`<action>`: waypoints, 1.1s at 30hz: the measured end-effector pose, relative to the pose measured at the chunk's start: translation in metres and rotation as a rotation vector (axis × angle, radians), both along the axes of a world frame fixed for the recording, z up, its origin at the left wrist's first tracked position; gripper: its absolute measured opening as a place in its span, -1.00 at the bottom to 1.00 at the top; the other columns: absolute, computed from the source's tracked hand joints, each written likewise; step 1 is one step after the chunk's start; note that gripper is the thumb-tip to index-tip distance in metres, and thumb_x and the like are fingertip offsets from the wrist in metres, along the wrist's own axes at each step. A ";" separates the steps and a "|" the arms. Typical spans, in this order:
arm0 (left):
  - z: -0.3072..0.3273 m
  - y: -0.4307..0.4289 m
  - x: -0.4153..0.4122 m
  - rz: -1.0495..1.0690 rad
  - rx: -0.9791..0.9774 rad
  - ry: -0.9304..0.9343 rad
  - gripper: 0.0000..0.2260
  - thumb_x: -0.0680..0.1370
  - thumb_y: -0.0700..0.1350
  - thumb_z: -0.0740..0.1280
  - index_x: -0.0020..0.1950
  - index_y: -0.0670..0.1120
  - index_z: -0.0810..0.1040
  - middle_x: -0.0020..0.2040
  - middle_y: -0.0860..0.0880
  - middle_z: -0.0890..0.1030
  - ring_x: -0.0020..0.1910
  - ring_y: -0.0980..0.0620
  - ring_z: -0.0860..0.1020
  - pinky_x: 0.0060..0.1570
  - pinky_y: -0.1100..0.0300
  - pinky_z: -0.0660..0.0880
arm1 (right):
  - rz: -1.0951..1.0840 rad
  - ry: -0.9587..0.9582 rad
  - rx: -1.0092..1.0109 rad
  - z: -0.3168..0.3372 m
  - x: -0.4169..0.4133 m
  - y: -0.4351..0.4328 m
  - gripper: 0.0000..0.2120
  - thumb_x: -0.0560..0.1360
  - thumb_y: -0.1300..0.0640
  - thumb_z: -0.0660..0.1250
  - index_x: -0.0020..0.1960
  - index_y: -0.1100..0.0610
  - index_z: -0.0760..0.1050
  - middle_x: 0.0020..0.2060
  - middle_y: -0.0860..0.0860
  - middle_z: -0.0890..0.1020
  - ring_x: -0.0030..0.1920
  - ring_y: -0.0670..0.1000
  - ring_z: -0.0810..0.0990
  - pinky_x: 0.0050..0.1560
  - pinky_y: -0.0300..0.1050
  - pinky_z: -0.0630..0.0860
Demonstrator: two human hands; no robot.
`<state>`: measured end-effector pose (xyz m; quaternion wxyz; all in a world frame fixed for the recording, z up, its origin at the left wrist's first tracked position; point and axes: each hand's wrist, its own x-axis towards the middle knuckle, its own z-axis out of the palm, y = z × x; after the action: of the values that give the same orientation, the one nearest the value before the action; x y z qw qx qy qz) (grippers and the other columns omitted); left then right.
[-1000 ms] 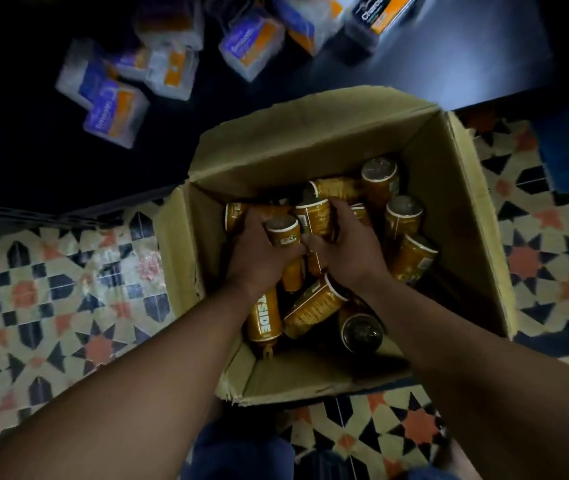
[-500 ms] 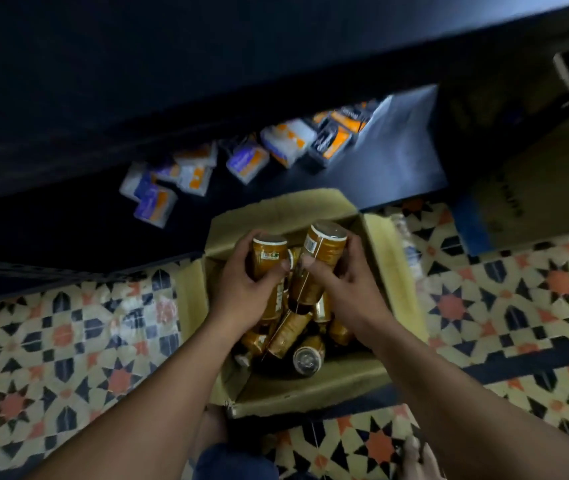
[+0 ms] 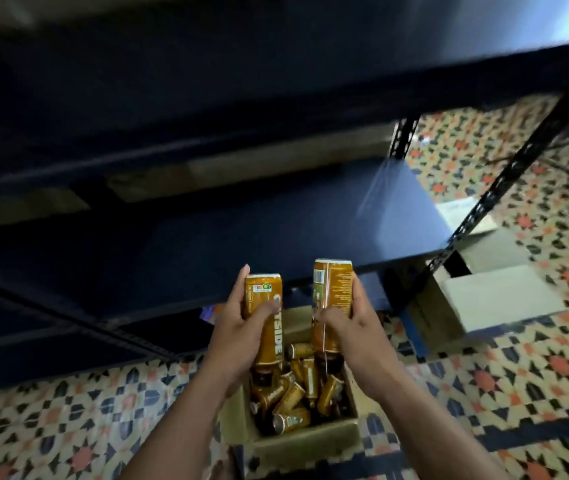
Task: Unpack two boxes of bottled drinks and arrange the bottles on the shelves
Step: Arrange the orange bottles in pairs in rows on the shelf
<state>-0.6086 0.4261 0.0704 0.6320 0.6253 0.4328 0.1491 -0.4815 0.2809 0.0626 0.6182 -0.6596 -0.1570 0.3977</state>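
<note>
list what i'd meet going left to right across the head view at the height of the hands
left hand → left bottle → right bottle → right hand → closed carton

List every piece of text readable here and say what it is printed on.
"TSIDE": lengthwise on the left bottle, gripped by the left hand; its thumb hides the word's start.
Small badge near that bottle's top: too small to read.
Barcode and fine print on the right bottle, in the right hand: blurred, unreadable.
Labels on the boxed bottles: too blurred to read.
</note>
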 end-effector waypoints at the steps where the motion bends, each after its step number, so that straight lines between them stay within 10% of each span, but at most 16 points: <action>1: 0.026 -0.005 -0.003 -0.013 -0.001 -0.008 -0.36 0.61 -0.06 0.38 0.52 0.43 0.17 0.19 0.09 0.61 0.01 0.07 0.69 0.06 -0.06 0.65 | 0.011 -0.039 0.012 0.026 0.000 -0.003 -0.43 0.59 0.15 0.38 0.48 -0.26 0.30 0.04 -0.10 0.68 0.11 0.01 0.67 0.20 0.19 0.62; 6: 0.151 -0.025 -0.013 0.001 0.099 -0.092 -0.37 0.55 -0.10 0.45 0.51 0.28 0.27 0.21 0.09 0.59 0.08 0.06 0.65 -0.05 0.08 0.64 | -0.010 -0.212 0.130 0.148 0.003 -0.017 -0.33 0.54 0.14 0.49 0.49 -0.21 0.24 0.14 -0.06 0.64 0.04 -0.13 0.68 -0.01 -0.13 0.65; 16: 0.311 -0.011 0.001 0.033 0.406 -0.280 -0.50 0.54 0.07 0.47 0.43 0.29 0.38 0.20 0.16 0.60 0.10 0.21 0.61 0.02 0.15 0.59 | 0.013 -0.490 0.264 0.299 0.020 0.010 -0.46 0.51 0.02 0.52 0.41 -0.23 0.41 0.14 -0.19 0.67 0.13 -0.15 0.65 0.18 -0.04 0.59; 28: 0.344 0.112 0.015 -0.282 0.489 0.013 -0.25 0.55 0.00 0.44 0.62 0.23 0.10 0.27 0.04 0.49 0.07 0.04 0.58 -0.09 0.20 0.54 | -0.033 -0.562 -0.022 0.338 0.046 0.090 -0.43 0.53 -0.05 0.38 0.50 -0.22 0.31 0.13 -0.12 0.57 -0.05 -0.03 0.66 -0.26 -0.18 0.59; 33: 0.342 0.160 0.021 -0.172 0.703 0.119 -0.44 0.38 0.16 0.58 0.31 0.15 0.46 0.16 0.05 0.55 0.00 0.12 0.56 -0.18 0.22 0.52 | -0.140 -0.692 -0.061 0.331 0.067 0.116 -0.45 0.44 -0.04 0.54 0.36 -0.15 0.40 0.09 -0.10 0.60 -0.07 -0.08 0.63 -0.19 -0.20 0.53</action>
<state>-0.5873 0.5866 0.4127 0.3625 0.8459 0.3370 0.1985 -0.4145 0.3965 0.3938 0.5340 -0.7826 -0.2998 0.1118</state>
